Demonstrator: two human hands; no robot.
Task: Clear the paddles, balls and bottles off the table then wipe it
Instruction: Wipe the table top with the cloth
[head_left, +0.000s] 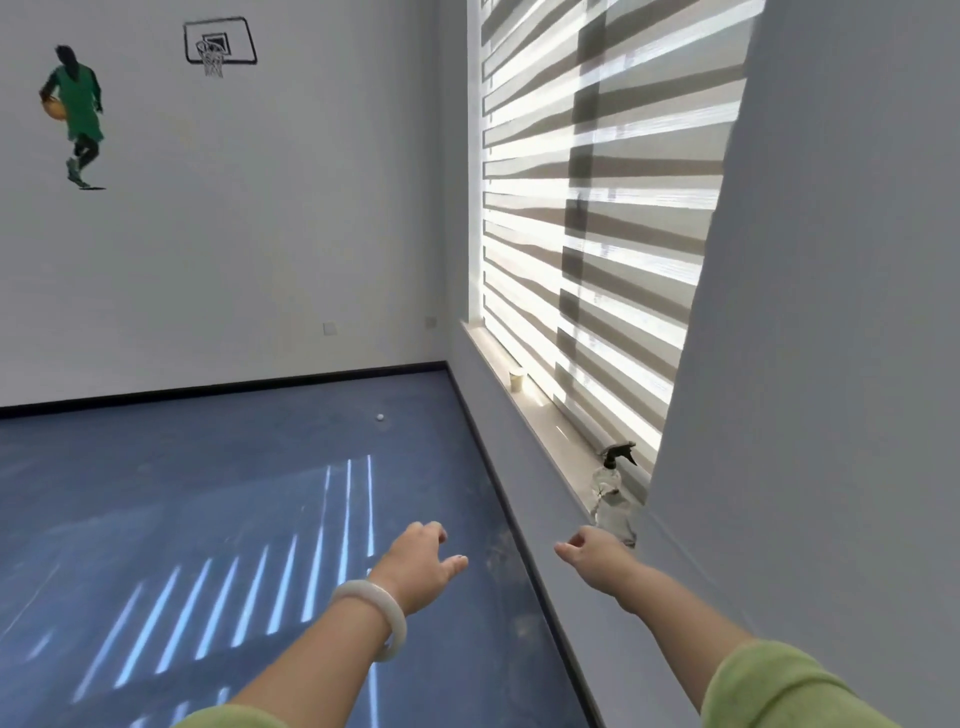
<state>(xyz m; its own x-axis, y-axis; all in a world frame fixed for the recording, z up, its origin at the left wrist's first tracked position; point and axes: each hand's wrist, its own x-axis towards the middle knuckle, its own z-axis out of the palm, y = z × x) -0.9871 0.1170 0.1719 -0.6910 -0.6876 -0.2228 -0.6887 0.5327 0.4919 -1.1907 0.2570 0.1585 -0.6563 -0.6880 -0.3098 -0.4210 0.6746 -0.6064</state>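
A clear spray bottle (613, 475) with a black trigger head stands on the near end of the windowsill (524, 384), with a pale crumpled cloth (618, 514) beside its base. My right hand (589, 551) is stretched toward the cloth and bottle, fingers loosely curled, holding nothing. My left hand (423, 564), with a white bangle on the wrist, reaches forward over the blue floor, fingers apart and empty. A small white ball (381, 417) lies on the floor far ahead. The table is not in view.
A white paper cup (516, 380) stands farther along the sill. Striped blinds (597, 208) cover the window on the right. A white wall rises at the far right, and a wall with a basketball mural stands ahead. Sunlight stripes fall on the blue floor (208, 493).
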